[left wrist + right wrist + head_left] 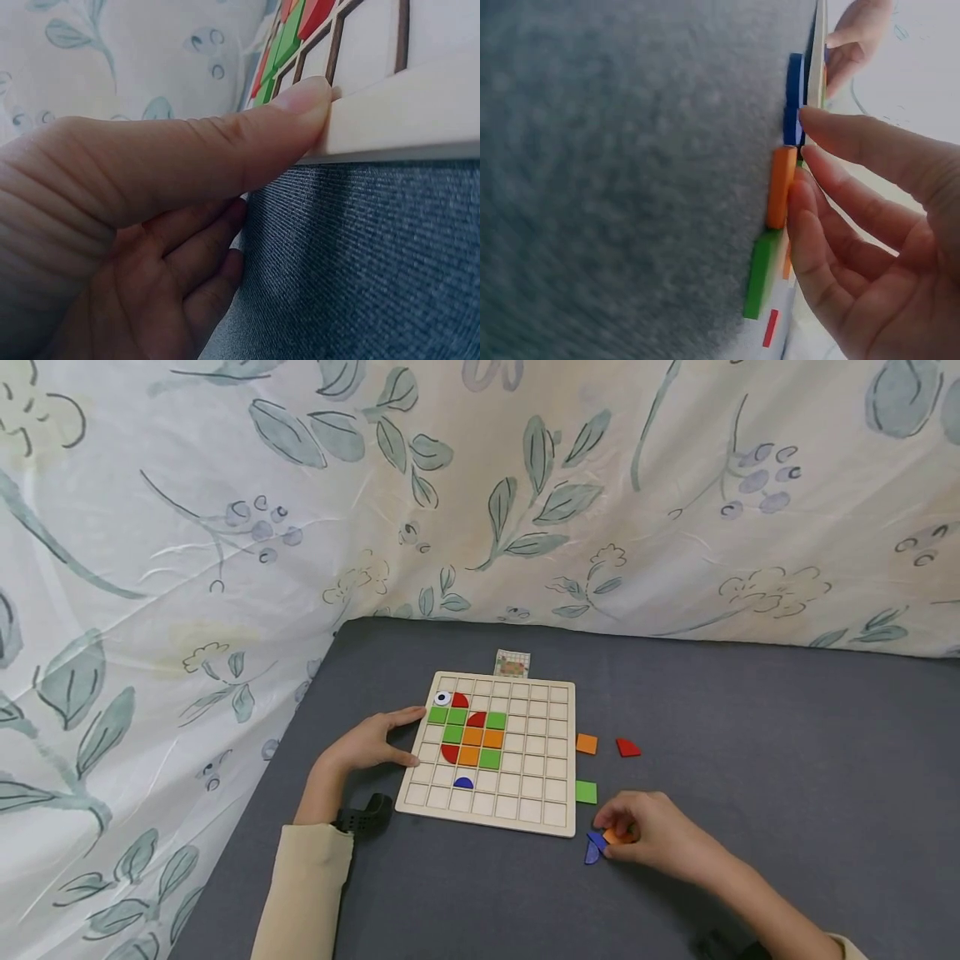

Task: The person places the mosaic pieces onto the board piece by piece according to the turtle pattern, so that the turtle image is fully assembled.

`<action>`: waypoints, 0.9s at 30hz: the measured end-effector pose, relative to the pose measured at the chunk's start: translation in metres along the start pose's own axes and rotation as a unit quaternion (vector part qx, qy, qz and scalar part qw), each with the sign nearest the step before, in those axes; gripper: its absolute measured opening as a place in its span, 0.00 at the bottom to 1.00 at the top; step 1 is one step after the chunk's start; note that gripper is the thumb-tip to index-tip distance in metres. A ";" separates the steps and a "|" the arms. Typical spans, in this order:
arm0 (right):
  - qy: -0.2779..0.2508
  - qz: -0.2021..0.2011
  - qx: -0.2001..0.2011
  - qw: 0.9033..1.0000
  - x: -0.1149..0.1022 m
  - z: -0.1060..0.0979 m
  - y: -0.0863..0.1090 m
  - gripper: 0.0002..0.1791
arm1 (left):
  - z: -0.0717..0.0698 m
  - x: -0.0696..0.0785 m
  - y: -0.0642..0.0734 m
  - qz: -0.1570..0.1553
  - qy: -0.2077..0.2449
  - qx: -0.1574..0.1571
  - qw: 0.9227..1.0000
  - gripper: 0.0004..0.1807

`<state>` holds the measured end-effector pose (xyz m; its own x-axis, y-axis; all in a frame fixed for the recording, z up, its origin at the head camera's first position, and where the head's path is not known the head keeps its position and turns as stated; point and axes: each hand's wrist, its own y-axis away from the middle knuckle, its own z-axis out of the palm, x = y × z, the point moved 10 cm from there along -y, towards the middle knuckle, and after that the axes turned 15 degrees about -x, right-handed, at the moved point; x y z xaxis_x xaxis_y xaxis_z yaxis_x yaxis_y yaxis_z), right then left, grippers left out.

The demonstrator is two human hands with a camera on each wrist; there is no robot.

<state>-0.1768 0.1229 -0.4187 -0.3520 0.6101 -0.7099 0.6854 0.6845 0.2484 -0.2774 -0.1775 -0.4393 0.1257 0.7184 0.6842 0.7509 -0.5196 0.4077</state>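
A square wooden grid board [525,777] lies on the dark table. On it are red quarter-round pieces [450,753], green squares [490,759], orange squares [492,738], a blue half-round [463,783] and an eye disc [442,698]. With thumb and index finger spread, my left hand [367,743] touches the board's left edge; its thumb [225,146] is on the rim. Past the lower right corner, the bent fingers of my right hand [660,835] surround blue pieces [791,97] and an orange piece [781,187]. Whether they pinch one, I cannot tell.
Right of the board lie a loose orange square [587,744], a red quarter-round [628,747] and a green square [586,792]. A small picture card [512,663] sits at the board's far edge. Behind the table hangs a leaf-patterned cloth [480,527].
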 end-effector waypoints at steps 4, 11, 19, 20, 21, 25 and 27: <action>0.024 -0.003 0.026 0.999 -0.002 -0.001 0.001 0.08 | 0.000 0.000 0.000 0.000 0.001 -0.001 1.000 0.47; 0.046 0.009 0.053 0.997 -0.004 -0.001 -0.001 0.08 | 0.000 0.001 0.001 -0.002 -0.005 0.000 1.000 0.46; 0.038 0.015 0.055 0.998 -0.006 0.001 -0.003 0.08 | 0.000 -0.001 0.000 -0.003 -0.007 -0.001 1.000 0.47; 0.034 0.015 0.053 0.998 -0.006 0.001 -0.003 0.08 | 0.000 -0.001 0.000 -0.004 -0.007 -0.001 1.000 0.47; 0.034 0.012 0.050 0.998 -0.007 0.001 -0.003 0.08 | 0.000 -0.001 0.000 -0.005 -0.006 -0.001 1.000 0.47; 0.036 0.006 0.036 0.999 -0.007 0.000 -0.003 0.11 | 0.000 0.000 0.000 -0.003 -0.004 -0.001 1.000 0.47; 0.041 0.006 0.032 0.999 -0.007 0.000 -0.003 0.11 | 0.000 0.001 0.000 -0.002 -0.003 -0.001 1.000 0.46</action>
<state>-0.1763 0.1164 -0.4150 -0.3928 0.6497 -0.6508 0.7277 0.6524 0.2120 -0.2772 -0.1769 -0.4386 0.1276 0.7233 0.6786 0.7499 -0.5182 0.4113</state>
